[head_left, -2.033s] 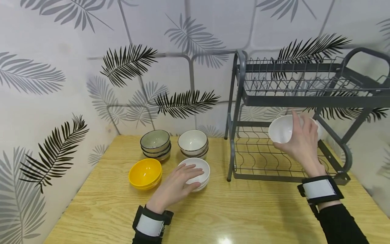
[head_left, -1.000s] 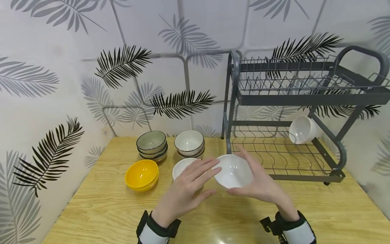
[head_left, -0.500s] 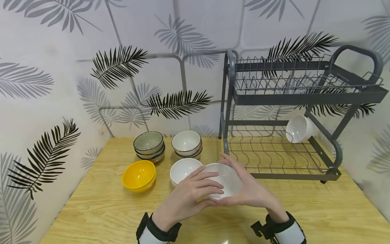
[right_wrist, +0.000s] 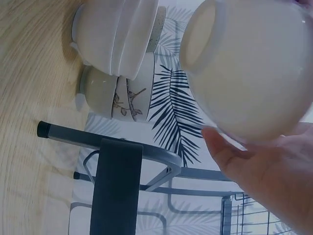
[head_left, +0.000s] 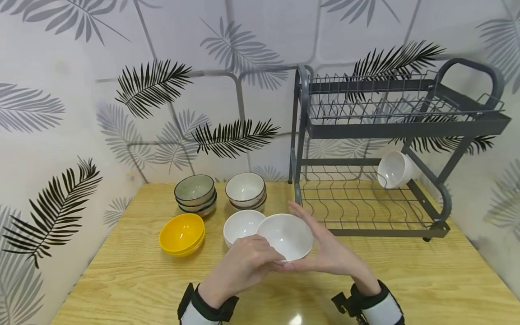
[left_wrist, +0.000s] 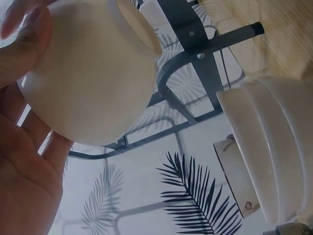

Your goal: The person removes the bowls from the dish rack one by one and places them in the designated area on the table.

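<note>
Holding a white bowl [head_left: 285, 236] between both hands above the worktop [head_left: 406, 275].

Head view: your left hand [head_left: 243, 266] curls round the bowl's near side and your right hand [head_left: 329, 250] cups its far side with fingers nearly straight; the bowl is clear of the wood, just right of a second white bowl [head_left: 242, 225], so you seem to be mid-handover, and the next move likely calls for one firm grip and a carry to the dish rack [head_left: 378, 198], where one bowl [head_left: 393, 169] already leans. Left wrist view: your palm [left_wrist: 24, 166] and thumb [left_wrist: 22, 54] hug the bowl's underside [left_wrist: 88, 78]. Right wrist view: fingers [right_wrist: 259, 171] support the bowl [right_wrist: 249, 63] from below. Wood-grain worktop, leaf-patterned walls.
</note>
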{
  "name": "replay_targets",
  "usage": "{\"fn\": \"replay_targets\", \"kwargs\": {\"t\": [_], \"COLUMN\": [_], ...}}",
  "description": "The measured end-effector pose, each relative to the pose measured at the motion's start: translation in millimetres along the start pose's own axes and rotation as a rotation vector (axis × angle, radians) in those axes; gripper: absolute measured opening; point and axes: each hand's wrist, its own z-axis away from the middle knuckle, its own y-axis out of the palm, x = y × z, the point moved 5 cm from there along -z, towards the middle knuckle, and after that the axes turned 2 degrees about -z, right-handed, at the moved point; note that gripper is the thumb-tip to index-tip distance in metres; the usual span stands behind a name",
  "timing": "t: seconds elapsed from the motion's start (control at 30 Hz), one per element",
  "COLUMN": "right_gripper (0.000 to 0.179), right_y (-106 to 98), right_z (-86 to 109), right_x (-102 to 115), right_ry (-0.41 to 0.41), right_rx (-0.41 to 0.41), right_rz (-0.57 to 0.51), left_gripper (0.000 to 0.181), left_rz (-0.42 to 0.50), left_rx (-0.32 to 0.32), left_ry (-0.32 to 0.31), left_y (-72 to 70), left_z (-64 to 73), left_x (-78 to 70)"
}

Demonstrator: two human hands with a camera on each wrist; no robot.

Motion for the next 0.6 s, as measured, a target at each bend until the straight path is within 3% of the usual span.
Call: {"fn": "replay_targets", "kwargs": {"t": [0.17,0.6], "right_gripper": [0.104,0.092], "right_y": [-5,-10], "right_z": [-2.3,-4.5], "right_x": [-1,0], "right_ry": [-0.009,-0.104], "right_rx": [-0.067,-0.118], "right_rz": [0.032,-0.088], "left_gripper": [0.01,0.014], "left_rz": [-0.08,-0.207], "left_rx": [-0.01,0.017], "left_ry": [-0.066,-0.285], "left_y": [-4.4,-8.4], "left_z": [6.8,24.0], "left_x": [13.7,42.5]}}
